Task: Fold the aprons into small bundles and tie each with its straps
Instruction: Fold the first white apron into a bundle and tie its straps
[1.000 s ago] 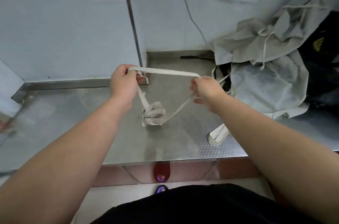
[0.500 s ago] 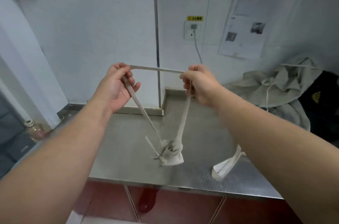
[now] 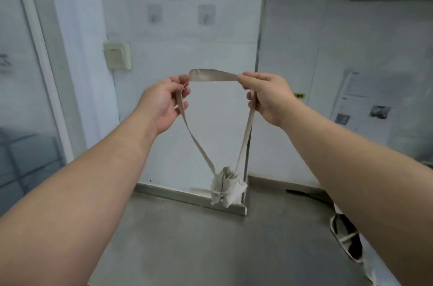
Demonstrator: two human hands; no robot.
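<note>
Two grips, one strap (image 3: 212, 75): I hold the left grip (image 3: 164, 100) and right grip (image 3: 269, 98) high above the table (image 3: 187, 250), each pinching the strap, a flat span stretched between them. The tied bundle (image 3: 226, 188) hangs from the strap's two legs, above the table's rear edge.

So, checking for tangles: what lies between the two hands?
In the head view, only a flat stretch of strap spans from the left hand to the right hand; both pinch it, and its two sides run down to the bundle.
</note>
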